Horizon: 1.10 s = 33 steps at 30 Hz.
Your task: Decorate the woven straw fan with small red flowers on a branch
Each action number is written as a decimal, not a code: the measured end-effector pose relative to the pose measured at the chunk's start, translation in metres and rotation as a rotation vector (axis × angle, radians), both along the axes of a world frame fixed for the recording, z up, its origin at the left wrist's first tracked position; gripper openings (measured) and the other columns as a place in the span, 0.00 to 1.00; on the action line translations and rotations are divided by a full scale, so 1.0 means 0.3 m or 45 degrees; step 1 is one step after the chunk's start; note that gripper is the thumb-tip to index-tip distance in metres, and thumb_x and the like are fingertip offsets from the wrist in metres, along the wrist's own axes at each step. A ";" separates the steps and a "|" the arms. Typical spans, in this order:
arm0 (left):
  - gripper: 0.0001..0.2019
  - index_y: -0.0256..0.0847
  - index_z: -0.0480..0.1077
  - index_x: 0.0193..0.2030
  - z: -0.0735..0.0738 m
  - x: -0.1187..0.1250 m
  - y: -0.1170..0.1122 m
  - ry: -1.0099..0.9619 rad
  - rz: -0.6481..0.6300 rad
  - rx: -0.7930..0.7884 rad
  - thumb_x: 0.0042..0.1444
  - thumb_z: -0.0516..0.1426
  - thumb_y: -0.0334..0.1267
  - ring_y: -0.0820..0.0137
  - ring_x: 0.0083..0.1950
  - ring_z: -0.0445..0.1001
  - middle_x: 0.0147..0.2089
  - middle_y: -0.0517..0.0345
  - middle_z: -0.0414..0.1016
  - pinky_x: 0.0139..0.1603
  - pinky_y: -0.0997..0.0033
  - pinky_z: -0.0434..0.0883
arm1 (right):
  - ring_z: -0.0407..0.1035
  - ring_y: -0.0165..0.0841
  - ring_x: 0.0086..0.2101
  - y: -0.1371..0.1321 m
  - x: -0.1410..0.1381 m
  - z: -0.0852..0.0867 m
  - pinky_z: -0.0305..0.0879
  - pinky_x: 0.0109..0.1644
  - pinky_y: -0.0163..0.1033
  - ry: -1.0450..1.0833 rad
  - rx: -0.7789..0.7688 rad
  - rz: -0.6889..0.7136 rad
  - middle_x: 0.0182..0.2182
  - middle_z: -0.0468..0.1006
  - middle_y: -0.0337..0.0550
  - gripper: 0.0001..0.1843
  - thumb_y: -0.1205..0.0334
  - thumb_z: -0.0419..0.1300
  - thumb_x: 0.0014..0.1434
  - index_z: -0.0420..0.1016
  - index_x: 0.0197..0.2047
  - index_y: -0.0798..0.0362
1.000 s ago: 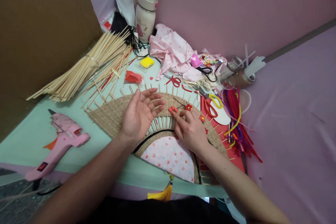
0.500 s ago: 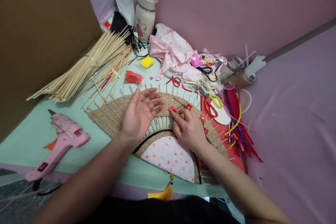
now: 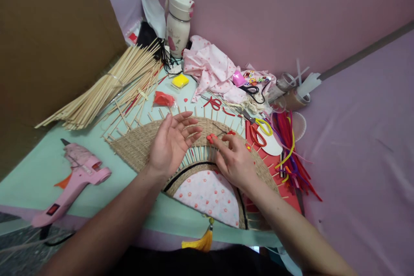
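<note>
A half-round woven straw fan (image 3: 136, 146) with stick spokes lies on the green tabletop, its centre a pink flowered cloth panel (image 3: 207, 192) with a yellow tassel (image 3: 202, 241). My left hand (image 3: 173, 140) hovers over the weave, palm up, fingers spread and holding nothing. My right hand (image 3: 231, 155) rests on the weave beside it, its fingertips pressing a small red clay piece (image 3: 211, 138). A red clay flower (image 3: 231, 132) shows just past the fingers.
A pink glue gun (image 3: 73, 179) lies front left. A bundle of bamboo sticks (image 3: 103, 86) spreads at back left. Red and yellow scissors (image 3: 260, 131), coloured pipe cleaners (image 3: 287, 146), pink cloth (image 3: 210, 67), a bottle (image 3: 177, 21) and tape rolls (image 3: 291, 95) crowd the back right.
My right fingers have slid a little left along the weave onto the small red piece. My left hand stays open in place. The view has tilted slightly.
</note>
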<state>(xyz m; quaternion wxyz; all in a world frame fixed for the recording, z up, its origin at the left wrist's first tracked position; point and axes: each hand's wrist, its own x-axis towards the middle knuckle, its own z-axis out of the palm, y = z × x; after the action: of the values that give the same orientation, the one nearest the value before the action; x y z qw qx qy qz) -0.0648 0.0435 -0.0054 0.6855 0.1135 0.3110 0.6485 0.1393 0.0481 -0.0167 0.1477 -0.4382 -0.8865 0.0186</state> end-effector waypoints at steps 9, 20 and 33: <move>0.08 0.39 0.72 0.38 0.019 -0.015 -0.019 0.151 0.241 -0.056 0.55 0.59 0.41 0.76 0.36 0.73 0.35 0.59 0.74 0.41 0.75 0.71 | 0.70 0.39 0.41 0.203 -0.046 0.155 0.66 0.46 0.45 0.312 0.065 0.016 0.37 0.77 0.47 0.10 0.64 0.56 0.63 0.79 0.44 0.50; 0.09 0.43 0.74 0.39 0.033 -0.117 0.020 1.118 0.310 0.042 0.49 0.62 0.36 0.63 0.50 0.70 0.45 0.53 0.73 0.53 0.62 0.67 | 0.74 0.38 0.40 0.477 -0.392 0.047 0.65 0.45 0.40 0.054 -0.188 0.116 0.37 0.82 0.47 0.07 0.66 0.61 0.59 0.83 0.37 0.52; 0.14 0.33 0.76 0.40 0.016 -0.191 0.291 2.664 -0.211 -0.171 0.57 0.49 0.26 0.56 0.49 0.72 0.44 0.39 0.75 0.51 0.60 0.65 | 0.75 0.36 0.41 0.480 -0.435 0.003 0.66 0.48 0.38 0.311 -0.554 -0.126 0.40 0.83 0.43 0.11 0.67 0.59 0.58 0.83 0.40 0.52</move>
<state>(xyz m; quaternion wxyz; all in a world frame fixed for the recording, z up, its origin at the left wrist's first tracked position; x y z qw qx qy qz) -0.1219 0.1307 -0.0005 0.1221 0.5996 0.7747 0.1596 0.0087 0.1920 -0.0157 0.1567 -0.4972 -0.8145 0.2547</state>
